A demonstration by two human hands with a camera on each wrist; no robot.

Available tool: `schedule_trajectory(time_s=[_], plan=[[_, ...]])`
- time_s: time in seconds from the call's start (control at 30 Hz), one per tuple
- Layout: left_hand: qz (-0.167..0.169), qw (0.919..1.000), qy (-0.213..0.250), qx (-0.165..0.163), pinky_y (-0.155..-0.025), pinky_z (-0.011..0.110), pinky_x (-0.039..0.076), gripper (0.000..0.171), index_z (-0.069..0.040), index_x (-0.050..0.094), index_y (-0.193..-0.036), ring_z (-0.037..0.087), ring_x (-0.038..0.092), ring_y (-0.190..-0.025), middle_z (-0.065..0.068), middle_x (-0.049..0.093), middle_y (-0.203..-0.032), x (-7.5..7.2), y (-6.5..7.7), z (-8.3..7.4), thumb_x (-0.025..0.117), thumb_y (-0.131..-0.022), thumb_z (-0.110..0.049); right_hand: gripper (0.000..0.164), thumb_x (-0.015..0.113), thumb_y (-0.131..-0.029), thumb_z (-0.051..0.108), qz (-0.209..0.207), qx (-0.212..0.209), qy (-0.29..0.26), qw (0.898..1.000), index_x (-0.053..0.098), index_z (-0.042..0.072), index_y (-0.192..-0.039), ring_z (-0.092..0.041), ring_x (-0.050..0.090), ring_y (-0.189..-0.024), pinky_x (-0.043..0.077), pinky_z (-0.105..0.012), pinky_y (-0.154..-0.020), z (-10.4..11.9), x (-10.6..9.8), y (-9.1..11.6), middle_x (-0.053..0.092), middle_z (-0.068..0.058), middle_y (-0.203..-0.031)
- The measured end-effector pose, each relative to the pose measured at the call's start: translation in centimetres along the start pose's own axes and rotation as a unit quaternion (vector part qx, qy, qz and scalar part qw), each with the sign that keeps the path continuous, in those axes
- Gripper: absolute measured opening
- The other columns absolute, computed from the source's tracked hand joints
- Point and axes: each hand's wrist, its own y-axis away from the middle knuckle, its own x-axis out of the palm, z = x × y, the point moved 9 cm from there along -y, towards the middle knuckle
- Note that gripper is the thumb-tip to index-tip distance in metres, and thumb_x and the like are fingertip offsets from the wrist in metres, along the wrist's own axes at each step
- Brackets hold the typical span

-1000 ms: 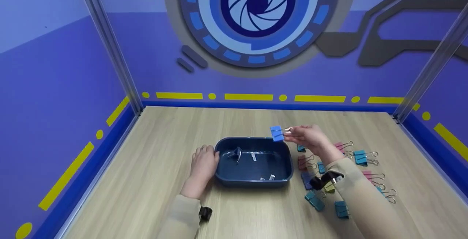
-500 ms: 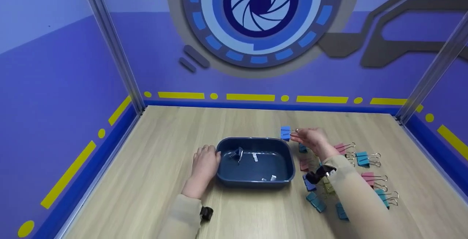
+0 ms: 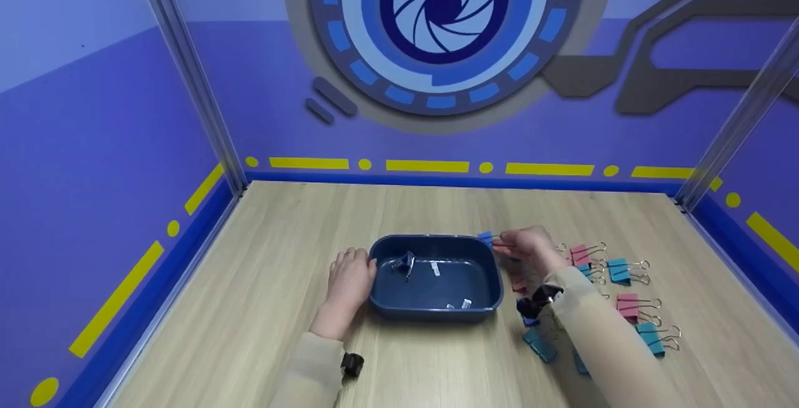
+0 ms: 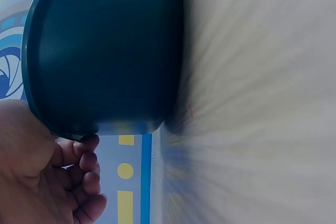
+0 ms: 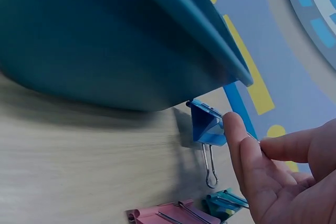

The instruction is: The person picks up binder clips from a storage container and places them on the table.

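Observation:
My right hand [image 3: 529,247] pinches the wire handle of a blue binder clip [image 5: 207,123] between thumb and fingers, low behind the right back corner of a dark blue plastic bin [image 3: 437,314]. In the head view the clip is partly hidden by the bin's rim. Its other handle hangs down in the right wrist view. My left hand [image 3: 351,276] grips the bin's left rim, fingers curled at its edge in the left wrist view. Inside the bin lie a dark crumpled-looking piece [image 3: 406,262] and several small whitish bits.
Right of the bin, several binder clips lie scattered: pink [image 3: 628,307], teal [image 3: 619,271] and a teal one [image 3: 539,345] nearer the front. My right forearm covers some. A patterned wall [image 3: 437,146] stands behind the wooden table [image 3: 299,214].
My right hand has moved slightly right and then down with the blue binder clip, from above the bin's back right corner to lower behind it. The left hand stays at the bin.

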Motion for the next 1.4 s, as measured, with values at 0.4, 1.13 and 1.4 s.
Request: schedule_trajectory(time_s=[0.4, 1.13, 1.4], plan=[[-0.004, 1.0000, -0.002, 0.001, -0.081, 0.049, 0.047, 0.023, 0.001, 0.065, -0.098, 0.038, 0.061, -0.097, 0.019, 0.066, -0.096, 0.1, -0.1, 0.0, 0.062, -0.098, -0.021, 0.034, 0.054, -0.104, 0.026, -0.002, 0.073, -0.021, 0.997, 0.070, 0.006, -0.125, -0.024, 0.071, -0.106, 0.038, -0.047, -0.089, -1.6, 0.3, 1.2, 0.080, -0.004, -0.101], [-0.004, 1.0000, -0.007, -0.002, -0.081, 0.048, 0.047, 0.023, -0.001, 0.065, -0.095, 0.038, 0.061, -0.093, 0.017, 0.065, -0.093, 0.0, -0.1, 0.1, 0.062, -0.099, -0.022, 0.048, 0.051, -0.104, 0.017, -0.056, -0.073, 0.134, 0.987, 0.048, -0.012, -0.141, -0.037, 0.059, -0.128, 0.046, -0.048, -0.109, 2.4, -0.4, 0.6, 0.056, -0.031, -0.141], [-0.003, 1.0000, -0.004, -0.004, -0.081, 0.049, 0.047, 0.023, -0.001, 0.064, -0.095, 0.038, 0.061, -0.094, 0.017, 0.065, -0.093, 0.0, 0.1, 0.1, 0.062, -0.098, -0.023, 0.045, 0.054, -0.103, 0.020, -0.123, -0.164, 0.182, 0.962, 0.055, -0.008, -0.138, -0.041, 0.056, -0.127, 0.045, -0.049, -0.108, 5.1, 0.3, 1.8, 0.057, -0.031, -0.137]])
